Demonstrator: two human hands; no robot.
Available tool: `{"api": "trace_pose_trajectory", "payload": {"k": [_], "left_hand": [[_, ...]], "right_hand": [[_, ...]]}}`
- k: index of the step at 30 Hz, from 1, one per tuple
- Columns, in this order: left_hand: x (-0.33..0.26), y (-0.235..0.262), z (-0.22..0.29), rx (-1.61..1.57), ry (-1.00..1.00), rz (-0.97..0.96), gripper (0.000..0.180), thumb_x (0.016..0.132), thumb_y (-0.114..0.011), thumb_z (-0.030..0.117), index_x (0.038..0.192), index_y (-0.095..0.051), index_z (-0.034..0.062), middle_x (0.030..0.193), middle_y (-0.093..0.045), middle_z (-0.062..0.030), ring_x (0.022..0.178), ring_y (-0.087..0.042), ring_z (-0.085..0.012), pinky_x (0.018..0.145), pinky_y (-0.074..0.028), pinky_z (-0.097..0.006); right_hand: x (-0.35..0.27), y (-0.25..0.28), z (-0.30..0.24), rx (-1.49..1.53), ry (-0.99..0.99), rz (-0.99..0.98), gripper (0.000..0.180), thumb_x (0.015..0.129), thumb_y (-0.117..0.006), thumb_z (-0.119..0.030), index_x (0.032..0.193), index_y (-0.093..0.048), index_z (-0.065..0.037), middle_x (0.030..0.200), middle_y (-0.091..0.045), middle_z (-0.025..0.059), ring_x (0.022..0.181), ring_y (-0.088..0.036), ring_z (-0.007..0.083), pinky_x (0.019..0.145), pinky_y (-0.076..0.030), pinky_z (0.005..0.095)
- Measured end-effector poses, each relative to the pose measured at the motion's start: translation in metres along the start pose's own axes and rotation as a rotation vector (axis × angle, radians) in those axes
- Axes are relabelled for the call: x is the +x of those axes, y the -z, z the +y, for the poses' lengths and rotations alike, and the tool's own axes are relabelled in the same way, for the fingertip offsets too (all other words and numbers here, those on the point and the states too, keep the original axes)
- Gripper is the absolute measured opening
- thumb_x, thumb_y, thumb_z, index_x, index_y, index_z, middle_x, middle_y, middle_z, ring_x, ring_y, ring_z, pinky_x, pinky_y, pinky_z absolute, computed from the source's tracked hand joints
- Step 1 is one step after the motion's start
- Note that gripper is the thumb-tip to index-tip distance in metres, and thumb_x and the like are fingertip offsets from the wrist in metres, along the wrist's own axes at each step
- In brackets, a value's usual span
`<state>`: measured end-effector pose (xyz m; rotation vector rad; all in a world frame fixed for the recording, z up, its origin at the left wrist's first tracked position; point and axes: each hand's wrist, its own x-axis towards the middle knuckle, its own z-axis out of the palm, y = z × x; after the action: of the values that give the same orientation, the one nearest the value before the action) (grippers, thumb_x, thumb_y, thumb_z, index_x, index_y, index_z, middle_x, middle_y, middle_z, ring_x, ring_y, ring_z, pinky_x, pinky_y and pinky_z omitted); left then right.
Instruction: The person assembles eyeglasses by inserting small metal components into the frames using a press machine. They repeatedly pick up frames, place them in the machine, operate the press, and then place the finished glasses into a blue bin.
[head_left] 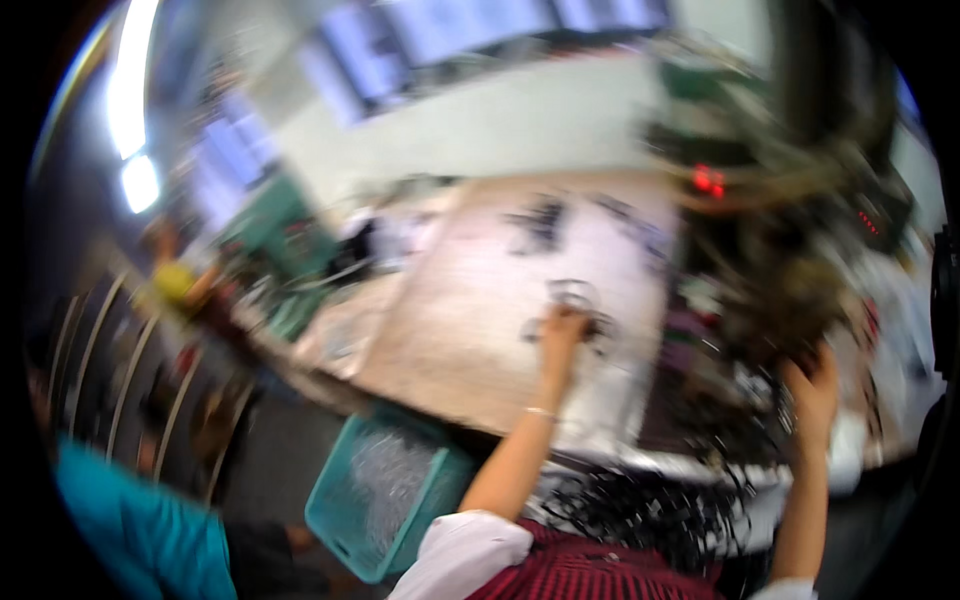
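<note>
My left hand (568, 322) is over the pale tabletop (450, 290), its fingers closed on thin black looped pieces (575, 292) that stick out around them. Farther back on the same top lie a cluster of small black pieces (543, 222) and a second dark group (630, 225), both smeared by motion. To the right, my right hand (812, 388) reaches up beside the dark lower part of a machine (785, 300). Its thumb and fingers look apart, with nothing visible between them, though the fingertips blur into the dark background.
Many black pieces (640, 505) lie in a heap close to my body. A teal basket (345, 540) with clear material stands at lower left. Red lights (709, 181) glow on the machine. A person in a turquoise top (140, 520) is at lower left, another in yellow (178, 283) beyond.
</note>
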<state>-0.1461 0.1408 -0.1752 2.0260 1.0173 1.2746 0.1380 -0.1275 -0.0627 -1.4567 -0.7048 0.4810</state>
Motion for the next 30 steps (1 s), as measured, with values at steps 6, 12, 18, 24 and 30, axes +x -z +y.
{"api": "trace_pose_trajectory", "payload": {"k": [6,12,18,24,30], "left_hand": [[-0.021,0.026,0.148,-1.083,0.075,0.105,0.017,0.096,-0.054,0.004,0.112,-0.048,0.005,0.1,-0.061,-0.0134,0.092,-0.062,-0.0217,0.079,-0.058,-0.042],[0.006,0.005,0.252,-0.702,-0.437,-0.04,0.021,0.094,-0.055,-0.003,0.112,-0.046,0.001,0.104,-0.06,-0.0119,0.092,-0.064,-0.0209,0.089,-0.052,-0.036],[-0.015,0.011,0.246,-0.716,-0.494,-0.014,0.019,0.084,-0.06,-0.006,0.096,-0.05,0.0045,0.099,-0.067,-0.0157,0.084,-0.068,-0.0241,0.082,-0.053,-0.035],[-0.039,-0.005,0.246,-0.139,-1.116,-0.314,0.023,0.064,-0.073,0.0,0.084,-0.063,0.0041,0.11,-0.07,-0.0137,0.064,-0.055,-0.0199,0.05,-0.047,-0.028],[-0.045,-0.028,0.248,-0.003,-1.199,-0.401,0.023,0.062,-0.069,0.009,0.085,-0.065,0.0073,0.107,-0.07,-0.0068,0.066,-0.055,-0.0195,0.055,-0.049,-0.03]], "right_hand": [[-0.015,-0.034,-0.035,0.008,0.114,-0.126,0.06,0.079,-0.073,-0.007,0.13,-0.047,0.009,0.105,-0.065,0.0113,0.093,-0.063,0.0159,0.084,-0.049,0.0302],[-0.022,-0.033,-0.04,0.42,-0.046,-0.187,0.065,0.082,-0.068,0.002,0.138,-0.035,0.007,0.09,-0.067,0.0049,0.086,-0.06,0.0097,0.082,-0.046,0.022],[-0.05,-0.03,-0.048,0.11,0.192,-0.139,0.054,0.081,-0.066,-0.002,0.132,-0.05,0.001,0.113,-0.065,0.015,0.111,-0.06,0.0241,0.099,-0.044,0.0325],[-0.022,0.045,0.044,-1.171,0.392,0.309,0.022,0.075,-0.071,-0.012,0.095,-0.068,-0.005,0.117,-0.063,0.019,0.12,-0.053,0.0374,0.094,-0.045,0.047],[-0.008,0.053,0.063,-0.8,0.503,0.371,0.01,0.076,-0.067,-0.006,0.083,-0.061,-0.003,0.093,-0.064,0.0153,0.098,-0.061,0.0354,0.082,-0.048,0.0418]]}}
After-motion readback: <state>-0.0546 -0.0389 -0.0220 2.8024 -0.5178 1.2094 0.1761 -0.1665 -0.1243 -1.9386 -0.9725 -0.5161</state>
